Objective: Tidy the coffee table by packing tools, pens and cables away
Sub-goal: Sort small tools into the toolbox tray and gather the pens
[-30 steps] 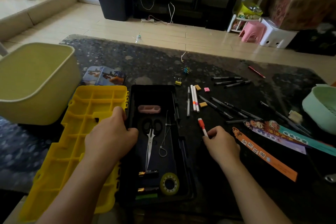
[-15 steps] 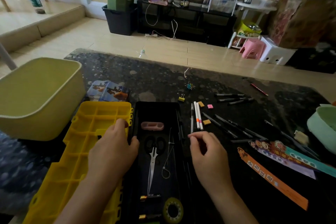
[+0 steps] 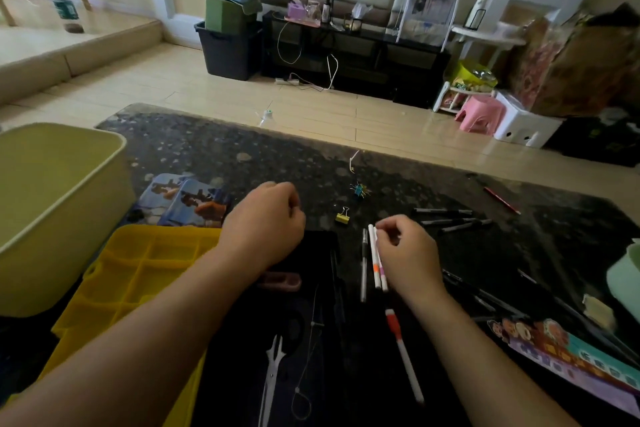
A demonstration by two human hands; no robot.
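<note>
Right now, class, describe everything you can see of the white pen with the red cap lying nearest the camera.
The white pen with the red cap is a slim, plastic-looking stick with its cap on. It lies flat and slanted, cap end away from the camera, on a dark surface below the right hand. Nothing visibly touches it. Whether it rests in the black case or on the table is unclear.

Open tabletop ahead — pens crowd the right, bin blocks left.

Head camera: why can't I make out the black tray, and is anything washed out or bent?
Head view: the black tray is underexposed, its dark contents barely separating; the floor tiles glare with daylight; the wide lens bows the table edge.
</note>
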